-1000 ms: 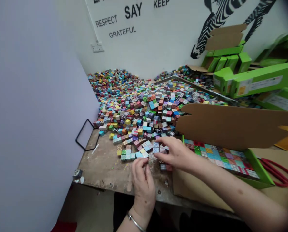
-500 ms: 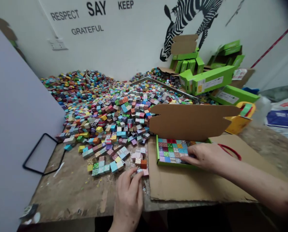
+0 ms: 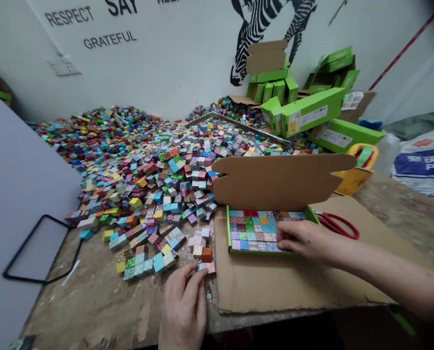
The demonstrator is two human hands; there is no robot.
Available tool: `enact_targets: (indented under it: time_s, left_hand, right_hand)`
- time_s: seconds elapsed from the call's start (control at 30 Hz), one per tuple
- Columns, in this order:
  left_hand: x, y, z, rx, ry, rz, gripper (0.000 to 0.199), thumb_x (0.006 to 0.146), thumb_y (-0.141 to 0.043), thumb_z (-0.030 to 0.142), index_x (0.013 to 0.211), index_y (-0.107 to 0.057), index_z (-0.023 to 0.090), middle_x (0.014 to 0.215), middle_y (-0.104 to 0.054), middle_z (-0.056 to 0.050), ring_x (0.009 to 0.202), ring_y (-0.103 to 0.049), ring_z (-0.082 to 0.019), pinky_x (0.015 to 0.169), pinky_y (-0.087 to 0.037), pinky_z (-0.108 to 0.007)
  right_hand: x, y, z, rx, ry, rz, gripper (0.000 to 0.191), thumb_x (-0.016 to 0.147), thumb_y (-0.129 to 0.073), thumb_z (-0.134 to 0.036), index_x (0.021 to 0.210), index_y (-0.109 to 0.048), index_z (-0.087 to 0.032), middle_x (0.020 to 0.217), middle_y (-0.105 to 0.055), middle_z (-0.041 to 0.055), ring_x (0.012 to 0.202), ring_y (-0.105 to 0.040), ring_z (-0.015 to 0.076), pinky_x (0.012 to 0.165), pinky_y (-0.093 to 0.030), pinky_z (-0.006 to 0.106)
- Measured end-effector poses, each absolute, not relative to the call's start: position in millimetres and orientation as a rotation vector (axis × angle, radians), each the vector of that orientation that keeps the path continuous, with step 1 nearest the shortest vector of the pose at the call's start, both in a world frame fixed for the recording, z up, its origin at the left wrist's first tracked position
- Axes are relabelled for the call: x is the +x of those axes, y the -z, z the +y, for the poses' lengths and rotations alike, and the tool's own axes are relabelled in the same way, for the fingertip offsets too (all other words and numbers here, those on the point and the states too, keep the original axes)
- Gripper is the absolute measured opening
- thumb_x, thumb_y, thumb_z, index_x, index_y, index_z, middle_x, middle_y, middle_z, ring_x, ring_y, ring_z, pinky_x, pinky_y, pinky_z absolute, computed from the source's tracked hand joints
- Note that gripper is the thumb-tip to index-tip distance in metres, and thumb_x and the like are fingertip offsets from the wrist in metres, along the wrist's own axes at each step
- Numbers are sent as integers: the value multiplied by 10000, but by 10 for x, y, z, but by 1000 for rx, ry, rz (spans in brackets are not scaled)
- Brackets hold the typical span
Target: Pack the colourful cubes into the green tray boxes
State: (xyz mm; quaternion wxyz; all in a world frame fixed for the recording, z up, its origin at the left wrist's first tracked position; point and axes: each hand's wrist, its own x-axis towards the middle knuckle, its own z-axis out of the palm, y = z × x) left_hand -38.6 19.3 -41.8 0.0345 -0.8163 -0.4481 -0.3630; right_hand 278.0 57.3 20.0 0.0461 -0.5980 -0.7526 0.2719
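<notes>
My left hand (image 3: 185, 304) rests at the table's front, thumb and fingertips closed on a small cube with a checked print (image 3: 201, 266). Touching that cube is a pink cube (image 3: 210, 268), and an orange-brown cube (image 3: 207, 254) sits just behind. Over the open green box (image 3: 253, 252), my right hand (image 3: 302, 238) dips its curled fingers to the front rows of colourful printed cubes (image 3: 251, 236). Whatever lies between those fingertips is hidden. The box's brown cardboard lid (image 3: 278, 180) stands up behind it.
A large heap of printed cubes (image 3: 158, 170) covers the table's back and left. Red-handled scissors (image 3: 338, 226) lie right of the box on a cardboard sheet (image 3: 268, 287). Green boxes (image 3: 307, 116) and a yellow container (image 3: 355, 175) stand behind. A black wire frame (image 3: 42, 250) is at left.
The view has shifted, so the scene sits further left. My right hand's fingers have moved rightward along the box's front row and curled more. My left hand stays by the same cubes.
</notes>
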Motion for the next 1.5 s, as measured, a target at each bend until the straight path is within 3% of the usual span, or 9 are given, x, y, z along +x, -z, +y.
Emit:
enact_targets:
  time_s: [0.23, 0.4, 0.57, 0.7, 0.97, 1.13, 1.27, 1.37, 1.5]
  left_hand:
    - [-360, 384, 129, -2515, 1134, -1486, 265, 883, -471, 81, 1111, -573, 170, 1095, -556, -105, 1028, -531, -216, 863, -500, -373]
    - [-340, 375, 117, -2449, 1177, -1552, 291, 889, -458, 83, 1164, -529, 151, 1095, -567, -113, 1033, -538, -214, 880, -504, -377]
    - [-366, 427, 91, -2390, 1175, -1617, 323, 892, -406, 69, 1187, -512, 148, 1099, -577, -120, 1033, -551, -213, 875, -516, -385]
    - [-376, 456, 69, -2381, 1181, -1643, 370, 878, -365, 44, 1210, -491, 147, 1118, -577, -125, 1061, -550, -213, 896, -516, -399]
    - [-374, 462, 59, -2401, 1179, -1714, 338, 876, -370, 66, 1173, -509, 148, 1104, -591, -129, 1022, -563, -233, 864, -533, -423]
    - [-370, 450, 70, -2355, 1204, -1712, 320, 885, -374, 85, 1165, -514, 147, 1088, -595, -131, 989, -569, -245, 828, -535, -445]
    - [-370, 449, 68, -2350, 1246, -1711, 309, 884, -392, 84, 1157, -518, 157, 1089, -596, -124, 1000, -568, -240, 840, -525, -435]
    - [-379, 459, 72, -2356, 1305, -1697, 296, 893, -420, 98, 1167, -513, 159, 1107, -595, -123, 1033, -561, -235, 869, -512, -424]
    - [-390, 447, 125, -2313, 1434, -1684, 318, 904, -443, 133, 1218, -482, 162, 1140, -589, -121, 1076, -551, -221, 897, -499, -396]
  right_hand:
    - [2559, -291, 472, -1705, -559, -2272, 232, 926, -397, -350, 847, -573, -221, 791, -632, 26, 689, -567, 170, 618, -414, 287]
    - [1796, -347, 603, -1342, -433, -2401, 224, 908, -421, -216, 977, -632, -180, 985, -653, 102, 922, -560, 228, 786, -437, 342]
    - [1280, -293, 881, -1367, -199, -2634, 403, 832, -494, -129, 1215, -582, -219, 1255, -583, 108, 993, -513, 282, 740, -383, 380]
    - [1159, -196, 950, -1312, -136, -2800, 346, 813, -578, -183, 1133, -618, -307, 1211, -608, 58, 974, -521, 265, 739, -328, 377]
    - [1003, -125, 987, -1255, 113, -2834, 152, 834, -507, -160, 873, -653, -179, 959, -645, 86, 938, -524, 254, 874, -280, 427]
    - [984, -240, 1054, -1406, -146, -2651, 146, 788, -517, -163, 835, -654, -151, 885, -659, 97, 914, -546, 250, 925, -281, 432]
    - [1062, -230, 1173, -1593, -545, -2342, 170, 831, -478, -225, 835, -630, -151, 782, -659, 74, 756, -576, 209, 749, -400, 339]
    - [1120, -211, 1239, -1570, -697, -2227, 243, 877, -417, -258, 975, -613, -154, 883, -679, 54, 756, -596, 164, 657, -433, 253]
    - [1145, -250, 1235, -1485, -1143, -1864, 265, 860, -469, -286, 1022, -622, -144, 947, -679, 54, 827, -608, 168, 705, -459, 255]
